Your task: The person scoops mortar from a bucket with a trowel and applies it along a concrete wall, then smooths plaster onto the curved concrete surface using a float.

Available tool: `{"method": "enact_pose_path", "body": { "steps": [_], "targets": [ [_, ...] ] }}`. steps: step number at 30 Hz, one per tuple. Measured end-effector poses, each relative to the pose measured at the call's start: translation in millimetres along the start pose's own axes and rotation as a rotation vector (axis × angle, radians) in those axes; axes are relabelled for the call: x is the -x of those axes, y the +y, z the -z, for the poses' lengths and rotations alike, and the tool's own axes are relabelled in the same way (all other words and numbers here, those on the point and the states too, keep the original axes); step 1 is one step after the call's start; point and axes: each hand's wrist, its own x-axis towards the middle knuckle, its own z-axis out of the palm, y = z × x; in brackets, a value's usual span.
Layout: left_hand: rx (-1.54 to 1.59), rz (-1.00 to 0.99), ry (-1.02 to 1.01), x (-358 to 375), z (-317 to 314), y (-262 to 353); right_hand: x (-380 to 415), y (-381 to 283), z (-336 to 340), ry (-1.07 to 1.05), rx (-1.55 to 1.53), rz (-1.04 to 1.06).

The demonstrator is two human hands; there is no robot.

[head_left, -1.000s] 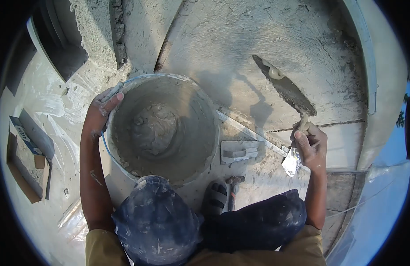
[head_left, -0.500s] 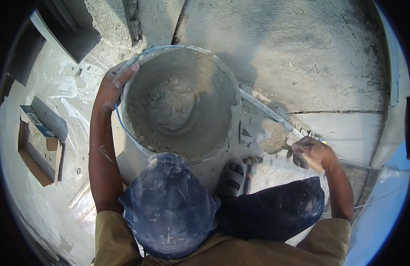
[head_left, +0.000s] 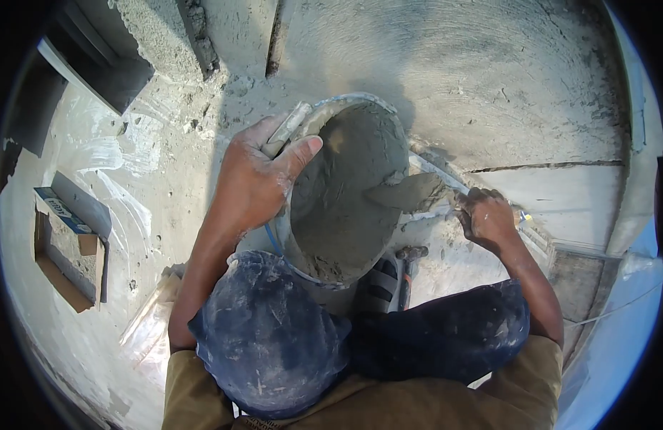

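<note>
A round bucket (head_left: 399, 129), its walls coated with wet grey mortar (head_left: 331, 215), stands tilted toward the right in front of my knees. My left hand (head_left: 263, 172) is closed on its upper left rim, thumb on the inner side. In my right hand (head_left: 489, 218) is the handle of a trowel, mostly hidden by my fingers. The trowel's blade (head_left: 414, 192), smeared with mortar, reches over the bucket's right rim, with its tip inside the opening.
A hammer (head_left: 408, 266) stands beside my sandalled foot (head_left: 378, 287). To the left lies an open cardboard box (head_left: 66, 276). A long pale straight bar (head_left: 431, 168) runs behind the trowel. A rough concrete block (head_left: 163, 36) is at the upper left.
The bucket has tipped to the right, its left rim raised by my left hand. My right hand has lifted the trowel from beside the bucket to over its right rim.
</note>
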Motion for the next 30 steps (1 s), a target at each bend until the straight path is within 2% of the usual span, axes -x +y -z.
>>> {"method": "enact_pose_path", "body": {
  "steps": [2, 5, 7, 8, 9, 12, 15, 16, 17, 19, 20, 21, 22, 27, 30],
  "targets": [
    [-0.030, -0.076, -0.021, -1, -5, -8, -25, 3, -28, 0.292, 0.082, 0.092],
    [-0.067, -0.073, -0.025, 2, -2, -1, -50, -16, -49, 0.510, 0.051, 0.072],
    [-0.009, -0.081, 0.018, 0, 2, -7, -60, -12, -73, 0.654, -0.082, 0.110],
    [0.032, -0.098, 0.035, -5, 5, -10, -60, -14, -64, 0.769, -0.322, 0.170],
    [0.067, -0.052, 0.044, -10, 12, -13, -57, -12, -60, 0.845, -0.400, 0.203],
    [0.114, 0.032, 0.085, -27, 45, -33, -38, 0, -27, 0.829, -0.591, 0.103],
    [0.203, 0.073, 0.114, -37, 81, -66, -18, 3, 51, 0.819, -0.693, -0.055],
    [0.234, 0.060, 0.114, -38, 91, -82, -18, 0, 80, 0.922, -0.655, -0.058],
    [0.331, 0.092, 0.119, -40, 100, -99, -13, 5, 104, 0.905, -0.531, -0.133],
    [0.346, 0.073, 0.108, -43, 103, -110, -21, 18, 139, 1.086, -0.358, -0.127],
    [0.350, 0.061, 0.105, -44, 104, -113, -26, 22, 155, 1.130, -0.446, -0.122],
    [0.332, 0.049, 0.129, -46, 101, -117, -26, 25, 173, 1.143, -0.303, -0.142],
    [0.341, 0.058, 0.128, -45, 102, -116, -26, 24, 189, 1.116, -0.359, -0.236],
    [0.364, 0.074, 0.130, -44, 106, -117, -26, 39, 213, 1.162, -0.510, -0.170],
    [0.382, 0.063, 0.126, -43, 105, -113, -22, 43, 194, 1.202, -0.541, -0.203]
  ]
}}
